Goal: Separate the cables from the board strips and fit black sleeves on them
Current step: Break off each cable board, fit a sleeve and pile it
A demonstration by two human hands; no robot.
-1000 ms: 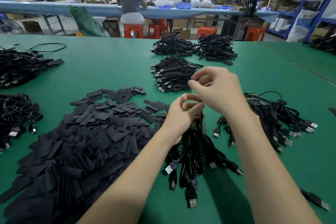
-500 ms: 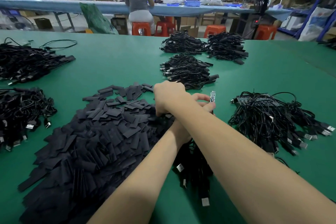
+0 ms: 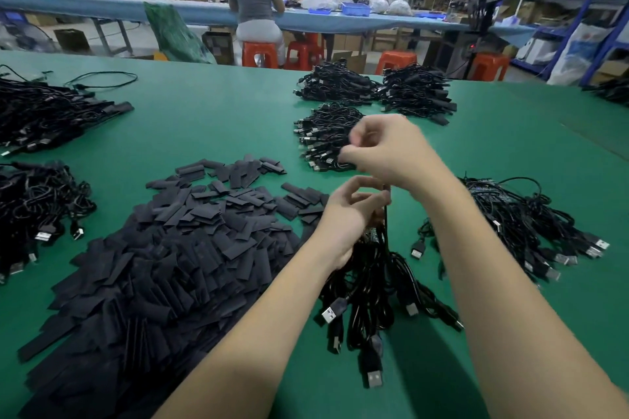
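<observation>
The left hand (image 3: 343, 214) grips a bundle (image 3: 371, 286) of black cables at its top, fingers curled round it, the USB plugs hanging toward 6 o'clock onto the green table (image 3: 211, 126). The right hand (image 3: 391, 150) hovers just above, at 12 o'clock from the left, fingers bent and pinched together; motion blur hides whether it has a cable, a board piece, or nothing, so I cannot tell.

The step in hand looks like breaking 1 cable off the board strip held in the bundle. Doing it well likely means keeping the left grip firm near the board end so the bundle does not splay, snapping at the joint and not tugging on the wire, then reaching toward 9 o'clock for a sleeve.

The sleeves (image 3: 163, 265) lie in a big heap at 9 o'clock from the hands: flat, matte black, short rectangular tubes, limp and overlapping, likely easy to pinch but needing to be opened before sliding on. The cables are thin, glossy, springy loops with rigid metal-tipped plugs. An unprocessed pile (image 3: 524, 221) lies at 3 o'clock, with a bluish board strip showing on top. Tidier piles (image 3: 371, 92) sit at 12 o'clock.
</observation>
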